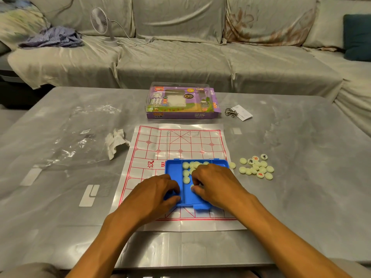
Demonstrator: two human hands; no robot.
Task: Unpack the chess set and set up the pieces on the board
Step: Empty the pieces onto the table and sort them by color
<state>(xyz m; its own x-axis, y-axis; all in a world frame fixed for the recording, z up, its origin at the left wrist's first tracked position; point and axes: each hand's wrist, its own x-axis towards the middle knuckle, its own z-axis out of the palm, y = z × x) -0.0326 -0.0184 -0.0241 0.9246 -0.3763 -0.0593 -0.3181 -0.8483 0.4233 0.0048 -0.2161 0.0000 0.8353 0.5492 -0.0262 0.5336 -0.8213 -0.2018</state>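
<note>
A blue tray (173,171) sits at the frame's centre on the paper board (152,149), its long axis running from the near edge toward the far one, with a divider splitting a narrow left compartment from a wider right one. Pale round pieces (186,173) lie in the right compartment, mostly at its far end. The left hand (158,192) grips the tray's near left corner, fingers curled over the rim. The right hand (214,183) reaches into the right compartment, its fingertips pinching one piece. The tray's clear lid (192,143) lies flat on the board just beyond it. Right of the board, a loose heap of pieces (257,167) rests on the grey table (301,177), a few showing red or black characters. Toward the upper centre stands the purple box (180,103), and right of it a metal puzzle (230,112) with a slip of paper. At left lie a crumpled tissue (115,141) and a clear bag (80,137).
</note>
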